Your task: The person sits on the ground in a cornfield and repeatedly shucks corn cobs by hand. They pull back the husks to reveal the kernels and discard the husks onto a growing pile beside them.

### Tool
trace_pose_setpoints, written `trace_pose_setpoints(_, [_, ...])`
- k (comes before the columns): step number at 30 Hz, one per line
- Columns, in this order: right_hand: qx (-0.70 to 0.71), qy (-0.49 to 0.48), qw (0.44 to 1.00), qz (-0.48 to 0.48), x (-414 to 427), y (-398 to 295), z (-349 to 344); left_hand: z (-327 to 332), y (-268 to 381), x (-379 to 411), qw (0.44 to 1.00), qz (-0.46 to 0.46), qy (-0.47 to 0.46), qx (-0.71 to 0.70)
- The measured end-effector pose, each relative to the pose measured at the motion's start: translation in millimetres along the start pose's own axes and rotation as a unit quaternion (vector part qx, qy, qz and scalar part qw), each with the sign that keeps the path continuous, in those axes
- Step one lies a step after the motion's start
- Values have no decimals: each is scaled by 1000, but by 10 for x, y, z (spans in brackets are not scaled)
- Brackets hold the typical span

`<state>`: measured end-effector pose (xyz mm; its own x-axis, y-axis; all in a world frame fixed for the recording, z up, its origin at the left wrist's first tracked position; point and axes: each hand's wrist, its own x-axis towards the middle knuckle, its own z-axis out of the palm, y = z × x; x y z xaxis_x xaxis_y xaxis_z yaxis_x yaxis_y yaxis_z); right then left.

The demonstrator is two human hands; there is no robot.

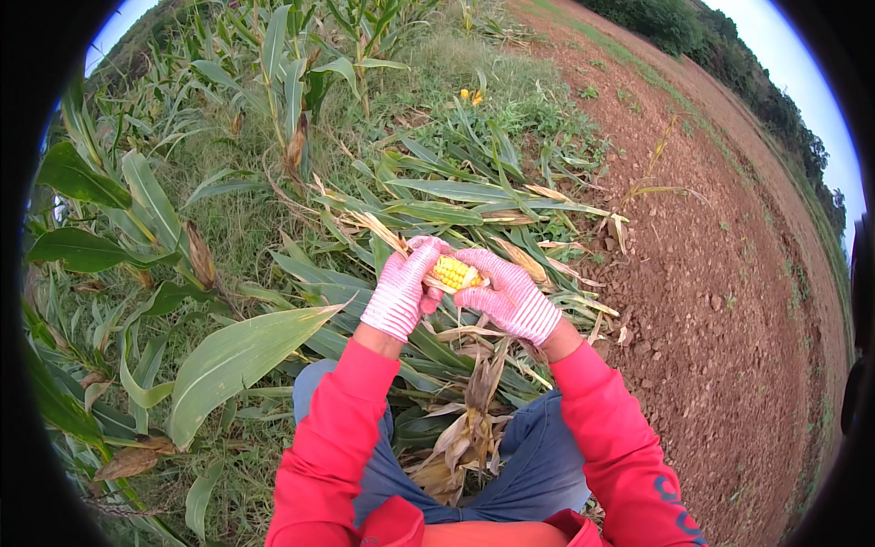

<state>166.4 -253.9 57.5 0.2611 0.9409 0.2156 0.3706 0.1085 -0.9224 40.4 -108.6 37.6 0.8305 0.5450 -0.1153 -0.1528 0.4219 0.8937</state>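
Note:
A short ear of yellow corn (452, 272) lies between my two hands, its kernels partly bare and a strip of pale husk across them. My left hand (410, 280), in a pink-and-white striped knit glove, grips the ear's left end, where dry husk (380, 231) sticks out toward the upper left. My right hand (504, 290), gloved alike, has its thumb and fingers around the right end. Some fingertips are hidden behind the ear. Below the hands, between my jeans-clad knees, are loose dry husks (472, 437).
Cut corn stalks with green leaves (437, 212) are piled just ahead. Standing corn plants (205, 253) rise at the left, one broad leaf (239, 362) reaching near my left sleeve. Some yellow corn (472, 96) lies in the grass farther off. Reddish bare soil (711, 308) stretches along the right.

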Motion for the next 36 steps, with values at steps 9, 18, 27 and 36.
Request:
trace_pose_setpoints(9, [-332,91,935,-81,118,196,-100,-40,3,62,971,8,-9,-241])
trace_pose_setpoints(18, [136,202,964,105,147,143,10,85,-72,29,988,18,19,-155])
trace_pose_setpoints(27, [102,291,942,129,122,64,-237,-47,-147,204,957,217,171,87])
trace_pose_setpoints(36, [-120,271,955,-26,20,-75,107,366,-263,-125,896,118,-41,426])
